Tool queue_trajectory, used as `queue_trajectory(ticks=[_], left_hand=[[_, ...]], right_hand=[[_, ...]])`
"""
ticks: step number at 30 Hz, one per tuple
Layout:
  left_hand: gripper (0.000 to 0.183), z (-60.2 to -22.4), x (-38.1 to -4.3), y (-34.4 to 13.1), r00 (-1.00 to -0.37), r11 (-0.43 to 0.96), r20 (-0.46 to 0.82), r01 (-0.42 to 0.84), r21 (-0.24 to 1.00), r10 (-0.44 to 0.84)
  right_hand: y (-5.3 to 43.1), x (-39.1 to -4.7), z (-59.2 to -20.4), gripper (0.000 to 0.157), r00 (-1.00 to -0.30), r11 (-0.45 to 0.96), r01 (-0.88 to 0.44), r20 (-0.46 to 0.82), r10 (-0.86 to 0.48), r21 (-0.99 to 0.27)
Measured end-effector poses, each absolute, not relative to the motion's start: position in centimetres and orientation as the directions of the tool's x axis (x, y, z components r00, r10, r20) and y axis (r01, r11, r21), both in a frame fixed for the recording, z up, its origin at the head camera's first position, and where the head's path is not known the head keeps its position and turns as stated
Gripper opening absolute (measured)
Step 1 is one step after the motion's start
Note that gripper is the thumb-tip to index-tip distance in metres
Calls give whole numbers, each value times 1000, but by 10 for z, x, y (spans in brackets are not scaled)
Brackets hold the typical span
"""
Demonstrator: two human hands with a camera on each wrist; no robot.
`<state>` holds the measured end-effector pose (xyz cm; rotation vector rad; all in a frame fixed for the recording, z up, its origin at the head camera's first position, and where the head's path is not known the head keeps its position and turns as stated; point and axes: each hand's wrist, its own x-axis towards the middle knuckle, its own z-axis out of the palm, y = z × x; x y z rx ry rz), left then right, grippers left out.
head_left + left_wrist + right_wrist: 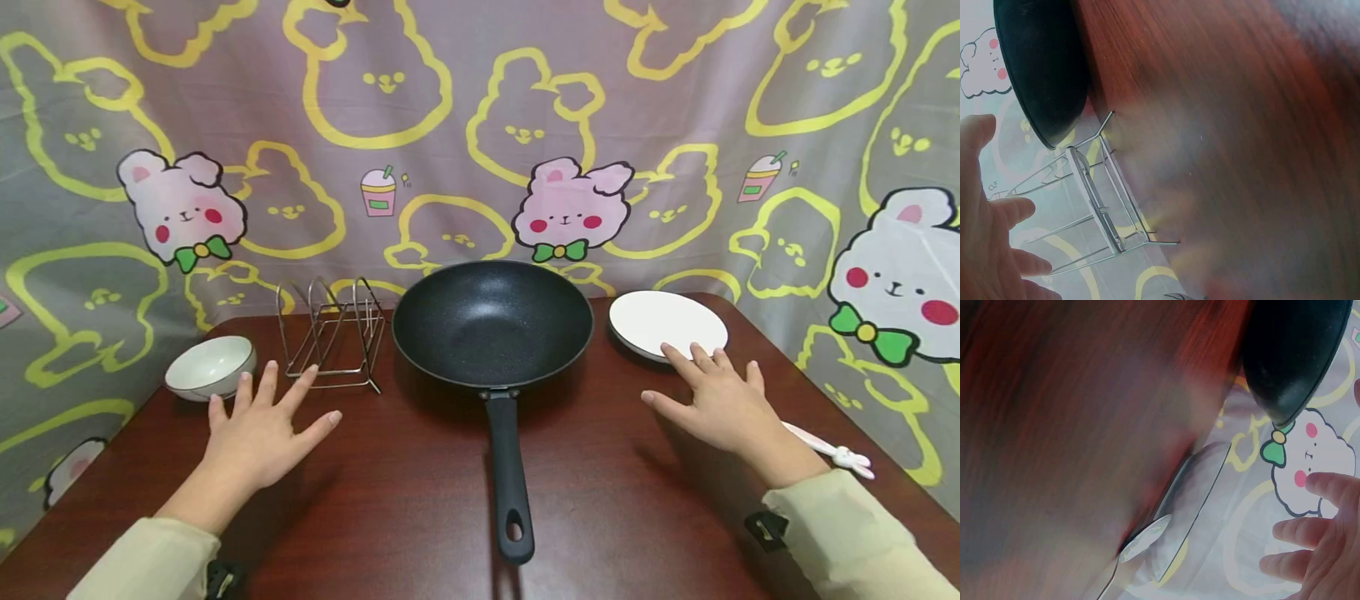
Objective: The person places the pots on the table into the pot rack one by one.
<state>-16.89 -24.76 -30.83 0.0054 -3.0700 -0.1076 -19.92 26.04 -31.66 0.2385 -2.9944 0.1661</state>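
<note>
My left hand (pixel 258 437) hovers above the table, fingers spread, holding nothing. Its fingertips overlap the edge of a white bowl (pixel 210 367) and the front of a metal wire rack (pixel 362 321) in the head view. My right hand (pixel 723 408) is likewise spread and holds nothing; its fingertips overlap the near rim of a white plate (pixel 660 321). Between the hands sits a black wok (pixel 491 325), its handle pointing toward me. A spoon (pixel 1146 539) lies in front of the plate in the right wrist view; the head view shows its white rabbit-shaped handle end (pixel 843 457).
Everything stands on a dark reddish-brown wooden table (pixel 600 517). Behind it hangs a curtain (pixel 450 175) printed with cartoon rabbits, wrapping around both sides. The wok's handle (pixel 510 475) reaches out toward the table's front.
</note>
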Motion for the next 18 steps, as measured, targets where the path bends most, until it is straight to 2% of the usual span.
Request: queue_trajectory(ticks=[10, 18], left_hand=[[88, -306, -169, -251, -997, 997, 81, 12, 81, 5], [79, -303, -162, -242, -990, 988, 139, 59, 142, 39]], right_hand=[[260, -200, -313, 85, -978, 978, -172, 139, -155, -120], [253, -193, -309, 77, -968, 924, -228, 178, -180, -307]])
